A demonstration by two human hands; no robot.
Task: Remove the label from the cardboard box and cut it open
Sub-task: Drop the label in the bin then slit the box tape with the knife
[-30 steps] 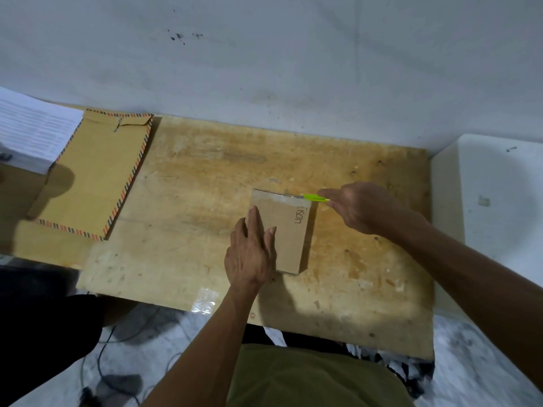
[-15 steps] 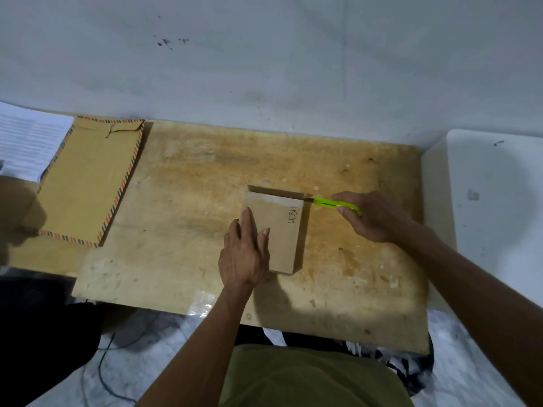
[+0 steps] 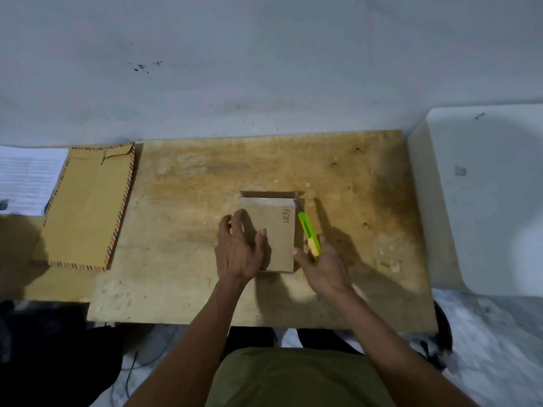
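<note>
Cardboard box (image 3: 274, 230), closed and hiding any contents, lies flat near the middle of a stained wooden board (image 3: 205, 259), handwriting along its right edge. Left hand (image 3: 239, 251) presses it with spread, unclenched fingers; right hand (image 3: 323, 264) grips a green utility knife (image 3: 308, 234) against the box's right side. A striped-edged brown envelope (image 3: 88, 207) lies well left, beneath a grey wall (image 3: 264, 69).

Makeshift home workspace – worn, stained plywood tabletop (image 3: 205, 186) vs bare wall (image 3: 264, 69), envelope (image 3: 88, 207) & papers (image 3: 26, 177) – marble floor (image 3: 484, 333).
</note>
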